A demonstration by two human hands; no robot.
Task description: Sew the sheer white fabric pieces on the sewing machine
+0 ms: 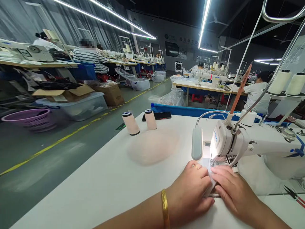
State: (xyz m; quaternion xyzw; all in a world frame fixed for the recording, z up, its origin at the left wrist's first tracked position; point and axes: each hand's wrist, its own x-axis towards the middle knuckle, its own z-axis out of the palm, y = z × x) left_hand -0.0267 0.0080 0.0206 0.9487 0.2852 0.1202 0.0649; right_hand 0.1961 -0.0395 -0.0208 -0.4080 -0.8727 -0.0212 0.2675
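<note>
My left hand, with a ring and a gold bracelet, has its fingers curled at the edge of a small pale piece of fabric below the head of the white sewing machine. Its fingers are closed on the fabric, which they mostly hide. On the other side of the needle area, my right hand lies with fingers stretched out, fingertips close to the presser foot. Just behind my left hand hangs a small grey lamp. A brownish pencil-like stick stands upright on the machine head.
Two pale thread cones and a dark phone are at the table's far edge. A blurred beige patch shows on the tabletop. Red-handled pliers or snips lie at right. Other people sit at machines beyond the aisle.
</note>
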